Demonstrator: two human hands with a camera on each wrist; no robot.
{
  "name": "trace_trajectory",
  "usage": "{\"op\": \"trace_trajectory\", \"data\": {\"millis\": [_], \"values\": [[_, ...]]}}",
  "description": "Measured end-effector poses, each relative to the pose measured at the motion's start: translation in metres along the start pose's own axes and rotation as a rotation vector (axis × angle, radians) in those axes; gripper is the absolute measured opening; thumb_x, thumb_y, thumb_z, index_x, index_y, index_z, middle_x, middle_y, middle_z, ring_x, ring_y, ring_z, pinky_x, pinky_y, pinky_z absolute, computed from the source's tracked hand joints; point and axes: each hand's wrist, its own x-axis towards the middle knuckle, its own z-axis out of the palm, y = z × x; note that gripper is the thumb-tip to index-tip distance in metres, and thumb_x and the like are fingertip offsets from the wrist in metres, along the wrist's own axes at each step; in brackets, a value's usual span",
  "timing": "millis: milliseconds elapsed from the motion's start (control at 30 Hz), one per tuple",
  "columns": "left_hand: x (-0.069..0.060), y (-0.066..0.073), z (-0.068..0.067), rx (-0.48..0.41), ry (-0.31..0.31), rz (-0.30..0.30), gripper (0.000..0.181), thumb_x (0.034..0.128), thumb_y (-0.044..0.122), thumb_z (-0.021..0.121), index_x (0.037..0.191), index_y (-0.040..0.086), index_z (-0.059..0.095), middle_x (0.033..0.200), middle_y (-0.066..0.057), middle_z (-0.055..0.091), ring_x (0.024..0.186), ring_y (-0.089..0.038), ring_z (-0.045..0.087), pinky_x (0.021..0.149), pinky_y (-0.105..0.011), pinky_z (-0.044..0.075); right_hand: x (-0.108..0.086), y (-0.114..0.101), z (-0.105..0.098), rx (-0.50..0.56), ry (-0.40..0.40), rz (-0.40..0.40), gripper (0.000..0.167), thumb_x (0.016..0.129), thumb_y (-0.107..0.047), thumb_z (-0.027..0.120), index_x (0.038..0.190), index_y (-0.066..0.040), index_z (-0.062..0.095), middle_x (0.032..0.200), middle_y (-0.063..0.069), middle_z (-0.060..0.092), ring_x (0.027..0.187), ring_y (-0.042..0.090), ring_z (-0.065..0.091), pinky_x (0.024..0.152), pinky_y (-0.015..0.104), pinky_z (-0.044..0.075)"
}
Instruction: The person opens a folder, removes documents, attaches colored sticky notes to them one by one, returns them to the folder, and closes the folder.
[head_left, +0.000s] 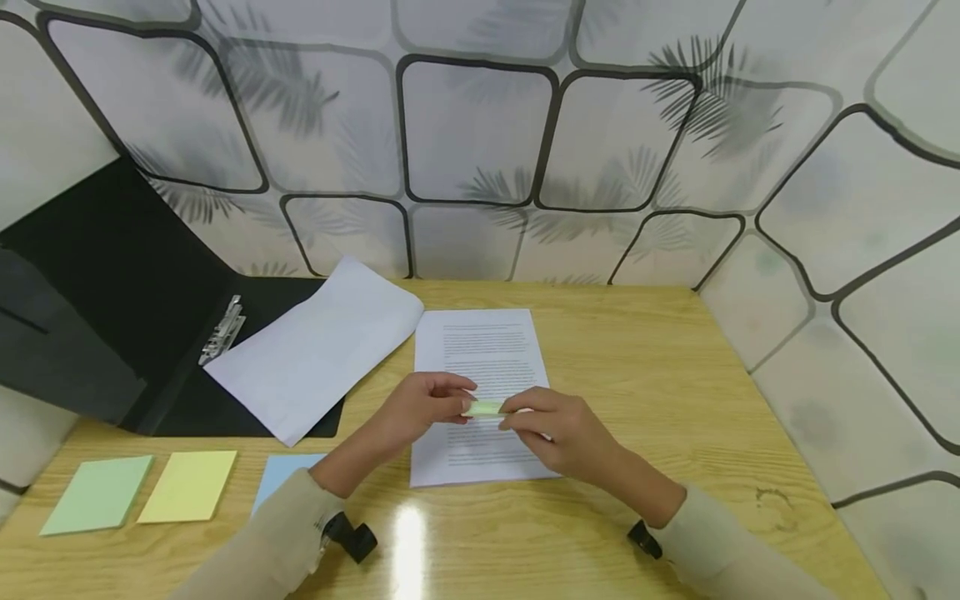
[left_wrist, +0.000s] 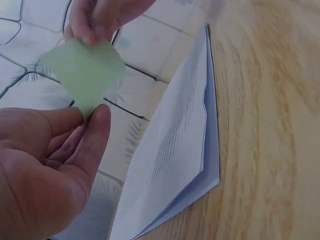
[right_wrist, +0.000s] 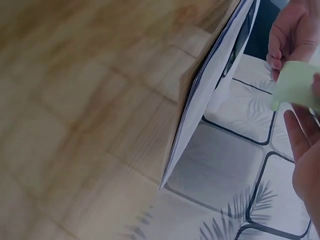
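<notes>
Between both hands, above a stack of printed sheets (head_left: 487,350), a single green sticky note (left_wrist: 87,70) is held up. My left hand (head_left: 422,408) pinches one edge of it between thumb and fingers. The opposite edge is pinched by my right hand (head_left: 558,429). From the head the note (head_left: 484,408) appears as a thin, pale strip, nearly edge-on. In the right wrist view the note (right_wrist: 295,86) looks slightly bent. The printed sheets lie flat on the table under the hands, lines of text facing up.
At the left a black ring binder (head_left: 262,292) lies open, with loose white sheets (head_left: 322,342) across its right side. Near the front left are a green sticky-note pad (head_left: 97,495), a yellow pad (head_left: 187,487) and a blue pad (head_left: 281,475), partly behind the left sleeve. A patterned wall (head_left: 480,133) borders the wooden table (head_left: 630,367).
</notes>
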Motion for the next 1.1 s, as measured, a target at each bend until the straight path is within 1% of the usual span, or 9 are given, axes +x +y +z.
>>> {"op": "trace_trajectory", "data": {"millis": [67,167,267,333,467,600,733,933,1100], "values": [[0.003,-0.001,0.001,0.077,0.051,0.028,0.033,0.0989,0.010,0.064,0.128,-0.006,0.064,0.115,-0.014,0.071,0.095,-0.018,0.071,0.088,-0.041,0.059,-0.002,0.001,-0.001,0.141,0.003,0.095,0.020,0.092,0.009,0.061,0.096,-0.005,0.074,0.104,0.009,0.072,0.096,0.020,0.069,0.080,0.023,0.056],[0.006,-0.002,0.003,0.197,0.134,0.074,0.026,0.0999,0.012,0.063,0.123,0.001,0.069,0.108,-0.007,0.074,0.090,-0.016,0.070,0.084,-0.042,0.060,-0.004,0.003,-0.002,0.281,0.053,0.327,0.022,0.092,0.011,0.060,0.100,-0.006,0.072,0.105,0.008,0.072,0.098,0.020,0.068,0.085,0.026,0.056],[0.008,-0.002,0.006,0.263,0.179,0.114,0.023,0.1009,0.015,0.063,0.120,0.006,0.072,0.105,-0.003,0.075,0.087,-0.014,0.069,0.082,-0.043,0.059,0.000,0.009,-0.001,0.252,0.055,0.541,0.017,0.097,-0.002,0.064,0.110,-0.010,0.072,0.111,0.006,0.070,0.103,0.019,0.065,0.089,0.031,0.056],[0.010,-0.002,0.009,0.269,0.190,0.137,0.022,0.1013,0.015,0.062,0.118,0.006,0.072,0.104,-0.002,0.075,0.086,-0.014,0.068,0.082,-0.044,0.059,0.002,0.013,0.000,0.153,0.000,0.616,0.020,0.096,-0.013,0.070,0.116,-0.014,0.071,0.116,0.003,0.069,0.106,0.018,0.063,0.089,0.034,0.056],[0.017,-0.001,0.012,0.243,0.193,0.153,0.022,0.1012,0.014,0.062,0.118,0.003,0.071,0.103,-0.005,0.074,0.084,-0.014,0.068,0.081,-0.044,0.059,0.004,0.023,0.003,-0.003,-0.110,0.629,0.020,0.092,-0.018,0.075,0.112,-0.015,0.072,0.111,-0.002,0.067,0.101,0.015,0.062,0.086,0.037,0.056],[0.021,-0.002,0.012,0.234,0.187,0.137,0.023,0.1003,0.013,0.063,0.119,0.002,0.070,0.105,-0.006,0.074,0.086,-0.014,0.069,0.082,-0.042,0.059,0.006,0.031,0.006,-0.077,-0.125,0.621,0.008,0.093,-0.015,0.074,0.101,-0.017,0.074,0.097,-0.006,0.067,0.092,0.011,0.062,0.081,0.034,0.056],[0.026,-0.004,0.010,0.286,0.198,0.109,0.022,0.0990,0.013,0.065,0.117,0.004,0.072,0.104,-0.004,0.073,0.087,-0.015,0.067,0.080,-0.037,0.058,0.011,0.039,0.007,-0.065,-0.138,0.676,0.007,0.094,-0.014,0.072,0.100,-0.016,0.076,0.092,-0.007,0.068,0.087,0.010,0.062,0.079,0.032,0.056],[0.039,-0.009,0.006,0.458,0.257,0.119,0.017,0.0972,0.010,0.067,0.113,0.008,0.074,0.105,-0.001,0.073,0.093,-0.015,0.064,0.080,-0.033,0.054,0.018,0.056,0.010,-0.008,-0.216,0.815,0.007,0.097,-0.018,0.069,0.098,-0.017,0.076,0.095,-0.005,0.066,0.088,0.012,0.059,0.078,0.031,0.051],[0.048,-0.011,0.002,0.544,0.247,0.123,0.014,0.0963,0.008,0.068,0.108,0.008,0.076,0.104,-0.003,0.074,0.095,-0.017,0.065,0.083,-0.035,0.054,0.021,0.068,0.017,0.013,-0.245,0.861,0.007,0.096,-0.018,0.069,0.096,-0.016,0.076,0.092,-0.002,0.066,0.087,0.015,0.056,0.076,0.032,0.048]]}}
